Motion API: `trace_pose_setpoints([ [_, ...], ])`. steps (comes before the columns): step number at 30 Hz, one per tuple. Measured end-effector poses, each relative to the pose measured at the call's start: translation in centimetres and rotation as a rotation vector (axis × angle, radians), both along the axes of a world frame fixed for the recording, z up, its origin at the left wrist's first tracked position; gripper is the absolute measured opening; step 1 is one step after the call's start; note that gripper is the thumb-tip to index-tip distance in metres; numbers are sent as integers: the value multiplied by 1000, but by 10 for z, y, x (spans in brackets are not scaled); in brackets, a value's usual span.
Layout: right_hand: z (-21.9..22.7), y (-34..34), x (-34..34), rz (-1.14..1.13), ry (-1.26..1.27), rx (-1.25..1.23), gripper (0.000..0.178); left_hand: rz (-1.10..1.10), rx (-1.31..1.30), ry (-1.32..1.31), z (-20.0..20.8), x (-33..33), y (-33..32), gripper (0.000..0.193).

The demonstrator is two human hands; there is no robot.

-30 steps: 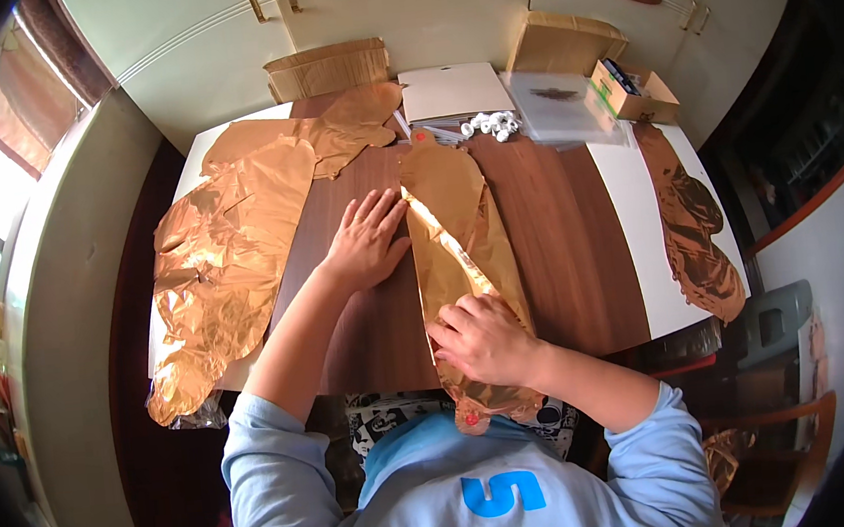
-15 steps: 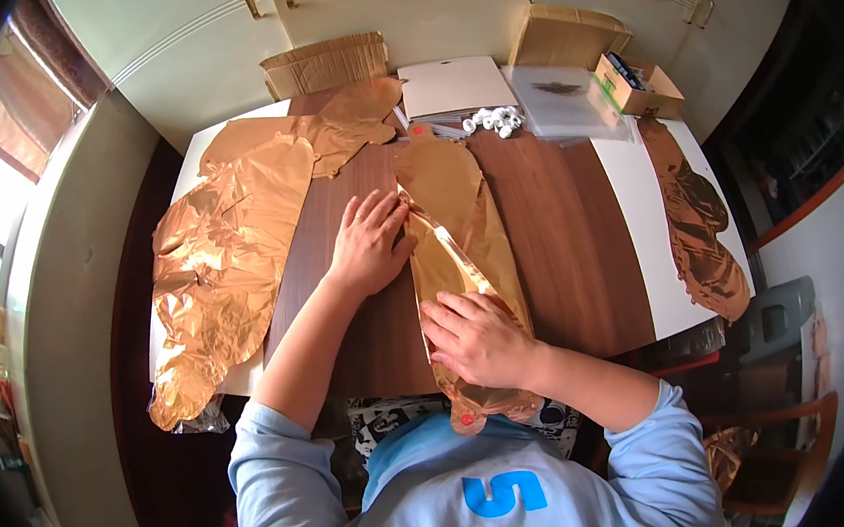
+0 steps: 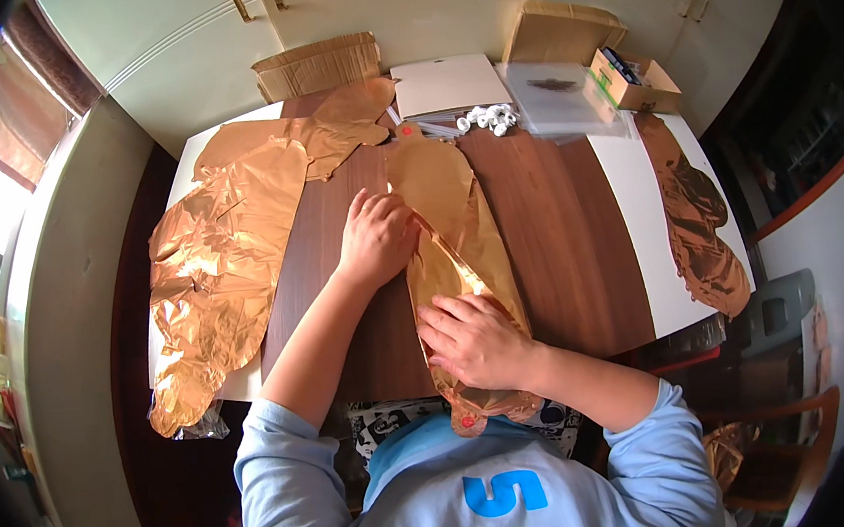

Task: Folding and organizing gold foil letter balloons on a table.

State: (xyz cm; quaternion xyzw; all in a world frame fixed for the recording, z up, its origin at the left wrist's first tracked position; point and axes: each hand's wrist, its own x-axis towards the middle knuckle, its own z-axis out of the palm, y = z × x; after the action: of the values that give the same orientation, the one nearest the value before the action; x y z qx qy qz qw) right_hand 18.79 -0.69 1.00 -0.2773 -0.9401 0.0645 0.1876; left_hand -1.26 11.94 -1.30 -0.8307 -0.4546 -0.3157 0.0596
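A long folded copper-coloured foil balloon (image 3: 438,179) lies lengthwise in front of me, its near end hanging over the table's edge by my shirt. The fingers of my left hand (image 3: 377,237) are pinched on the balloon's left edge, about halfway up, and lift a fold of the foil. Nearer to me, my right hand (image 3: 479,344) rests flat on the foil with its fingers stretched out. A raised, shiny crease runs slantwise between the two hands. My left fingertips are partly hidden.
Crumpled copper foil balloons (image 3: 226,261) cover the table's left side; another folded foil piece (image 3: 683,210) lies on the right. At the back are white plastic pieces (image 3: 490,119), a pale board (image 3: 447,86), clear plastic sheets (image 3: 558,101), and a small cardboard box (image 3: 643,89).
My left hand has gone from lying with fingers spread beside the balloon's edge to pinching that edge and raising it. My right hand has stayed almost in place.
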Motion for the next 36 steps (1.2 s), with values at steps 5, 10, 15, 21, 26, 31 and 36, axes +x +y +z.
trace_pose_setpoints([
  [5, 0, -2, -1, 1, 3, 29, 46, 109, -13, 17, -4, -13, 17, 32],
  [10, -3, 4, 5, 29, 58, -48, 39, 202, -125, -55, -1, -13, 21, 34],
  [15, 14, 37, 47, -89, 270, -88, 39, 204, -120, -119, 10, -2, -13, 41],
  [21, -6, 76, 66, -266, 19, -34, 47, -28, -199, 51, 18, 4, -69, 59],
  [26, -15, 74, 59, -264, -74, 8, 50, 92, -340, 178, 7, -6, -77, 68],
  [31, -13, 72, 58, -285, -109, -6, 51, 88, -279, 174, 5, -8, -77, 68],
  [36, -12, 72, 58, -284, -114, -37, 51, 31, -202, 110, 6, -10, -65, 62],
])
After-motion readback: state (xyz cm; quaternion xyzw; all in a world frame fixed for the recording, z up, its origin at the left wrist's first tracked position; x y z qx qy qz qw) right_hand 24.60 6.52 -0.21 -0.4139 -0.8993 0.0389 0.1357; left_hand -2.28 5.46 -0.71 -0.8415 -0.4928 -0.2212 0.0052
